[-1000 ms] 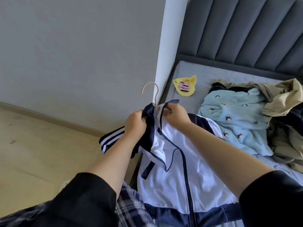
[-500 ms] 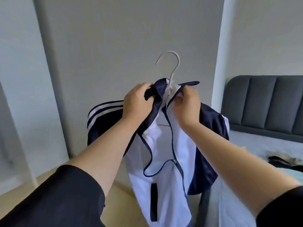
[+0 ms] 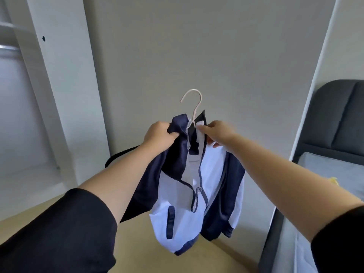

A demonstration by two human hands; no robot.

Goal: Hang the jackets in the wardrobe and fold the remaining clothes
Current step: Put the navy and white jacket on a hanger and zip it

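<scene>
A navy and white jacket (image 3: 199, 180) hangs in mid-air on a pale hanger (image 3: 194, 107), its hook rising above the collar. The left hand (image 3: 159, 136) grips a bunch of navy collar fabric; the right hand (image 3: 216, 133) pinches the white collar edge just right of the hook. The zip is open at the top and seems joined lower down. Far left stands an open white wardrobe (image 3: 59, 91) with a rail (image 3: 8, 50). At the right edge lies a bed (image 3: 331, 166) with a dark padded headboard (image 3: 338, 119).

No readable text, labels or signs.
</scene>
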